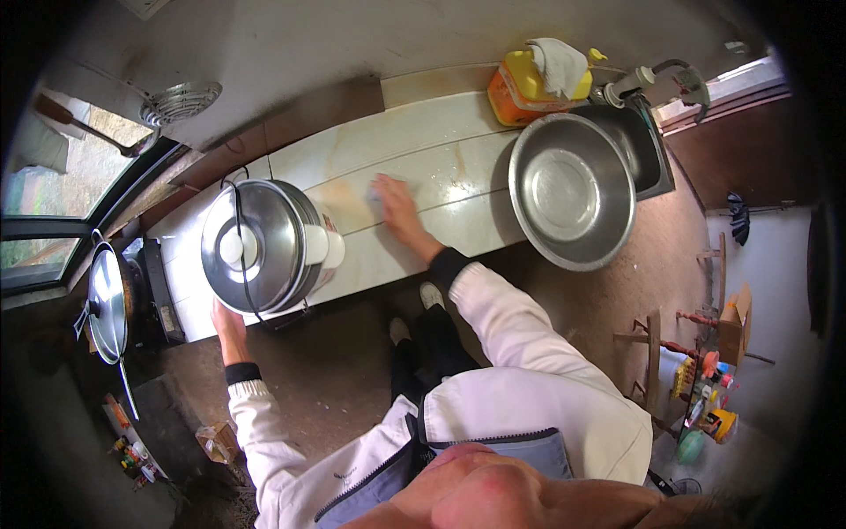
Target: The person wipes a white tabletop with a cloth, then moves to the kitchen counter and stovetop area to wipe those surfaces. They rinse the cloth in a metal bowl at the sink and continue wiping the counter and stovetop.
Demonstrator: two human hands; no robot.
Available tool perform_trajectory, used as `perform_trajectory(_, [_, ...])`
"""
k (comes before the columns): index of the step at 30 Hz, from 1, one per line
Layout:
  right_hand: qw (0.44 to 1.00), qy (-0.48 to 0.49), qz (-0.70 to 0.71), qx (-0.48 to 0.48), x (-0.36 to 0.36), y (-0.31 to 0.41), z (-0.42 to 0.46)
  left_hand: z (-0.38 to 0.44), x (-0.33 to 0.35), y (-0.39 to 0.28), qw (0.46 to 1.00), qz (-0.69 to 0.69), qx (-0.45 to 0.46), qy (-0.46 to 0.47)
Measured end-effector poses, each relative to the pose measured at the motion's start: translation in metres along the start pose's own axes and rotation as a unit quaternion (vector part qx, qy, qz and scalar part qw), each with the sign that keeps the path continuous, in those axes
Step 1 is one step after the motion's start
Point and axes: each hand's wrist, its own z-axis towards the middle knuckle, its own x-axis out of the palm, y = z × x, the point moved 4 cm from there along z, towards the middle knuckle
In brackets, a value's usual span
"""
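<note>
At the near edge of the white tiled counter (367,231), my left hand (229,327) is against the lower side of an electric rice cooker (277,225). Its fingers are partly hidden by the cooker, so their grip does not show. The cooker has a shiny metal lid with a white knob, and a black cord lies across the lid. My right hand (398,210) is flat and low over the tiles between the cooker and a large metal basin (562,192). Under its fingertips shows a small greyish thing (375,193), perhaps a cloth, mostly covered by the hand.
A yellow and orange container (522,89) with a white cloth (558,66) on it stands at the back. The basin partly overlaps a dark sink (638,142) and overhangs the counter edge. At left are a lidded pan (109,297) and an open window (59,188).
</note>
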Motion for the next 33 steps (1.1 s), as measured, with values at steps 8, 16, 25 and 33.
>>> perform_trajectory(8, [0.974,0.089,-0.169,-0.125,0.093,-0.021,0.073,-0.071,-0.027,0.017,0.988,0.070,-0.026,-0.136])
perform_trajectory(16, [0.966,0.001,-0.258,0.030,-0.009,-0.108,0.084,-0.070,-0.024,0.018,0.989,0.052,-0.039,-0.130])
perform_trajectory(25, [0.945,-0.058,-0.288,0.147,-0.109,-0.122,0.000,0.003,0.000,-0.017,0.999,-0.019,-0.027,0.042])
perform_trajectory(33, [0.942,-0.023,-0.255,0.217,-0.164,-0.080,-0.157,0.022,0.030,-0.019,0.995,-0.037,-0.053,0.079])
